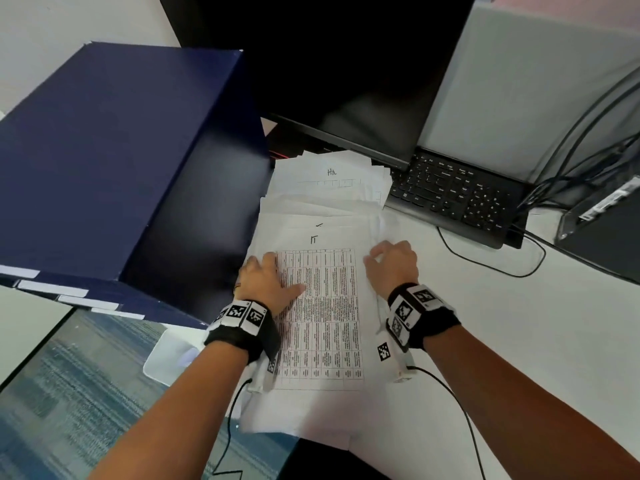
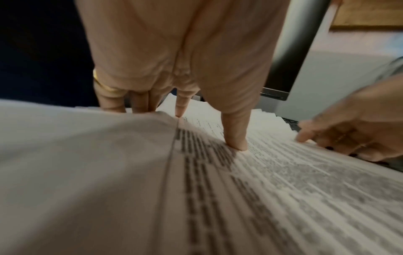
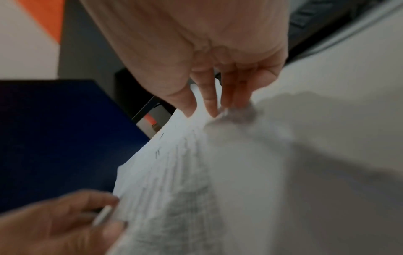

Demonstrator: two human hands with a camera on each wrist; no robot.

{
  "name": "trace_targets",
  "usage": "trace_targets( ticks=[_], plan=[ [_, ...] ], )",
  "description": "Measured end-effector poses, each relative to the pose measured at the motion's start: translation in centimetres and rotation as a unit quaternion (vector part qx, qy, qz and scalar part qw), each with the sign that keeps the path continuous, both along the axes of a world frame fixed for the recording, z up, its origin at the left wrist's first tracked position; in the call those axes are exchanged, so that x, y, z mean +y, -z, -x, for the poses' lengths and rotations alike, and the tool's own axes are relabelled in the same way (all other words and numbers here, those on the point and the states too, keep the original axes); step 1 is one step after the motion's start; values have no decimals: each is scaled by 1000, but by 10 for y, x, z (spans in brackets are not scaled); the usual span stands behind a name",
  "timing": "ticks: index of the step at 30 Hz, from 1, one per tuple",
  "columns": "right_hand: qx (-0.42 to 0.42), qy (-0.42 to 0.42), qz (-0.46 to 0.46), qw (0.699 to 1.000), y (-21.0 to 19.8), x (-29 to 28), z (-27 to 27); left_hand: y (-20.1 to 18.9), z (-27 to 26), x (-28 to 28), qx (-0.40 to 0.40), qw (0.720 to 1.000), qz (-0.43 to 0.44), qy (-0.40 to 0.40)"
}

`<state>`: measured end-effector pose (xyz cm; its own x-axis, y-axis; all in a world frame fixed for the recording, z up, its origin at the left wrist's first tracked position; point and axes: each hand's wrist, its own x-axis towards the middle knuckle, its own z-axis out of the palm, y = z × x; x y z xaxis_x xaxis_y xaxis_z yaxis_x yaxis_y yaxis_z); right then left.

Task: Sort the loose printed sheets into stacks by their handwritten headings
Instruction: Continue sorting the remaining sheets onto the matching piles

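A pile of printed sheets lies on the white desk (image 1: 485,341). The top sheet (image 1: 322,323) carries a dense table under a handwritten heading (image 1: 314,239). My left hand (image 1: 277,275) holds its left edge: the thumb (image 2: 236,138) presses on the print and the other fingers curl behind the lifted edge. At the right edge, my right hand (image 1: 375,258) has its fingertips (image 3: 212,110) curled on the paper, which bunches there. Behind lies a fanned stack (image 1: 332,188) with another handwritten heading.
A large dark blue box (image 1: 104,150) stands close on the left of the pile. A black keyboard (image 1: 460,195) and a monitor (image 1: 346,81) sit behind, with cables (image 1: 485,261) trailing on the right. The desk's left edge drops to carpet (image 1: 86,393).
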<state>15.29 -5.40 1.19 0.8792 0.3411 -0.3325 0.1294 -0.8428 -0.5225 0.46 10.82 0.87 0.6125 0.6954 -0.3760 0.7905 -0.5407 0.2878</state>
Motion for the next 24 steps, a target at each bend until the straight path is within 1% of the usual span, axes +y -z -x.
trace_targets(
  ticks=[1,3,5,7,10,12,13,15,16,17,18,19,22,23,24],
  plan=[
    [17,-15,17,1000,1,2,1,0,0,-4,5,1000,-6,5],
    [68,-19,16,997,0,2,-1,1,1,-12,12,1000,-11,21],
    [95,7,-10,995,1,-3,-5,1,0,-19,1,1000,-3,12],
    [106,42,-39,993,3,-11,-8,2,-4,-20,-23,1000,0,-19],
    [108,62,-56,991,9,-19,-14,2,-17,-6,-103,992,6,-67],
    [120,65,-62,989,12,-21,-16,-6,-26,7,-180,975,53,-116],
    [129,65,-67,987,13,-22,-17,-10,-29,11,-211,967,72,-124],
    [144,70,-78,984,14,-24,-17,-14,-32,18,-236,962,109,-80],
    [149,79,-89,982,15,-25,-19,-16,-32,18,-248,956,148,-50],
    [153,93,-103,978,16,-27,-20,-18,-30,17,-260,946,192,-30],
    [156,107,-118,975,18,-28,-21,-21,-28,15,-274,932,234,-27],
    [159,118,-137,971,19,-29,-22,-24,-24,13,-288,917,272,-43],
    [178,125,-237,947,22,-33,-25,-30,-16,14,-339,852,383,-109],
    [183,125,-264,939,22,-34,-25,-33,-15,12,-340,843,400,-115],
    [191,125,-276,934,20,-36,-26,-35,-16,12,-335,842,405,-120]
  ],
)
